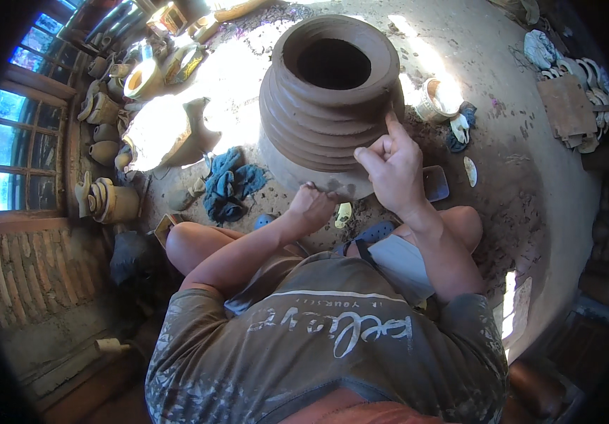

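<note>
A large wet brown clay pot (322,120) with a wide round mouth and ridged walls stands upright in front of me on a round grey base (283,169). My right hand (398,166) is at the pot's right side, its index finger stretched up against the wall below the rim and its thumb held out. Its other fingers are curled, and I see nothing in them. My left hand (313,210) is closed at the near edge of the base, fingers curled in. What those fingers hold, if anything, is hidden.
A dark teal cloth (230,185) lies on the floor to the left. Clay pots (107,132) line the window wall. A pail (437,100), a shallow plastic container (435,184) and a pale oval piece (470,171) are on the right. My bent legs flank the base.
</note>
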A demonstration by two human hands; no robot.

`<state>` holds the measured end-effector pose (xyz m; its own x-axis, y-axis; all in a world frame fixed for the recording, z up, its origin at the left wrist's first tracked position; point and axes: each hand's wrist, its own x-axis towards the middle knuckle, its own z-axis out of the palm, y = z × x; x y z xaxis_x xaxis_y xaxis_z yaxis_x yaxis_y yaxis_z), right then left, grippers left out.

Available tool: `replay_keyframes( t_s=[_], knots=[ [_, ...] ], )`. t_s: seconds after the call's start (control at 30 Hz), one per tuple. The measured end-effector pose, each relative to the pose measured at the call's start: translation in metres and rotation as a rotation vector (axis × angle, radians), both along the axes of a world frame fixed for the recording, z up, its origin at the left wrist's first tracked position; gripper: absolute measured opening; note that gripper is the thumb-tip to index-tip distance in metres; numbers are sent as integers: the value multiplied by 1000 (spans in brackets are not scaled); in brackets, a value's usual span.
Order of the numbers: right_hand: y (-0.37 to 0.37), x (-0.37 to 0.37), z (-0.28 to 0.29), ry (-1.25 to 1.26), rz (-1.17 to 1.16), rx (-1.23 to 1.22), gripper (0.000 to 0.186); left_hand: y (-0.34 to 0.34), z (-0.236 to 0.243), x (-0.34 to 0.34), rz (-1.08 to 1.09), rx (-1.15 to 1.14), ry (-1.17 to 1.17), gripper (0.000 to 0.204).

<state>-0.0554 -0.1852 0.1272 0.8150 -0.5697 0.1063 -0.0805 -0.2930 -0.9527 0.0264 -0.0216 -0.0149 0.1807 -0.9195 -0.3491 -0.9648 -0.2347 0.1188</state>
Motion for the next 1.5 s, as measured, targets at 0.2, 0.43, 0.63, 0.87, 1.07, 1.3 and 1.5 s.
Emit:
replay_keyframes(
  t_s=[0.2, 0.43, 0.63, 0.87, 1.07, 1.3, 1.5],
  knots=[
    [26, 0, 1, 38, -39, -93, 82, -24, -18, -21, -4, -26, 134, 32],
    [63, -7, -9, -81, 212, -64, 49, -30, -51, -27, 78, -465, 318, 32],
    [57, -23, -5, -172, 237, -189, 18, -20, -47, -32, 101, -385, 152, 30],
    [21, -26, -9, -228, 78, 55, 15, -16, -23, -31, 84, 102, -133, 26],
    [-4, -19, 1, -182, 6, -448, 12, -2, -15, -23, 45, 50, -159, 35],
    [-10, 16, 11, -376, -35, -882, 11, -5, -4, -27, 156, 18, -33, 35],
    [-14, 32, 22, -326, 25, -1128, 15, -6, -24, -29, 63, 57, -111, 41]
  ],
)
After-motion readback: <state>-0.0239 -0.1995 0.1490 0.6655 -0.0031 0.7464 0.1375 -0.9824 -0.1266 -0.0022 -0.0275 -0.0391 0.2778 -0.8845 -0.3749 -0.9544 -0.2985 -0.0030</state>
